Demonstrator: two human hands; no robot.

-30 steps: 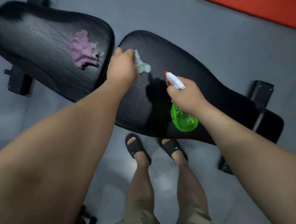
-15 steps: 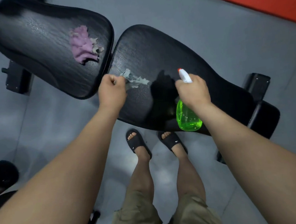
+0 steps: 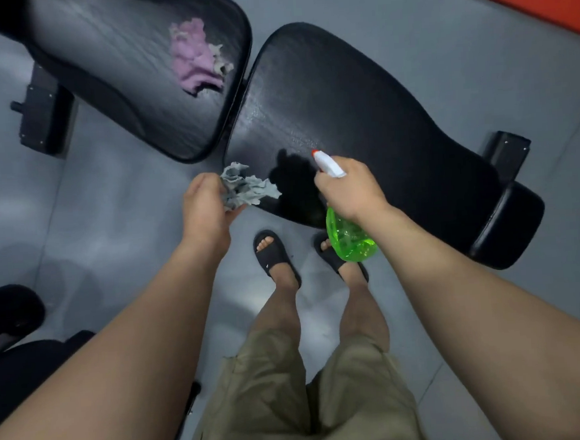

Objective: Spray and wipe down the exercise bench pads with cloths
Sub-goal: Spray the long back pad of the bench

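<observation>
Seen from the head view, the grey cloth [image 3: 245,188] is held bunched in the curled fingers of the left hand [image 3: 205,208], at the near corner of the near pad [image 3: 360,112]; whether it touches the pad cannot be told. The bottle [image 3: 350,238] is gripped round its neck by the right hand [image 3: 351,188], with the nozzle [image 3: 327,164] raised over the pad and the green body hanging past the pad's near edge, above the sandals [image 3: 275,255]. A purple cloth [image 3: 195,58] is left crumpled on the far pad [image 3: 116,60], well apart from both hands. Several slips can be foreseen. Because the nozzle is held close to the pad's edge, mist could be thrown past it onto the floor [image 3: 405,22], and a slick patch could form beside the open sandals. The grey cloth is held by only part of its bulk, so a loose fold could be dropped or dragged off the corner. A wet sheen is seen across the near pad; if it is wiped only near the corner, streaks would probably be left further up. The patch under the purple cloth could be missed unless that cloth is lifted.
</observation>
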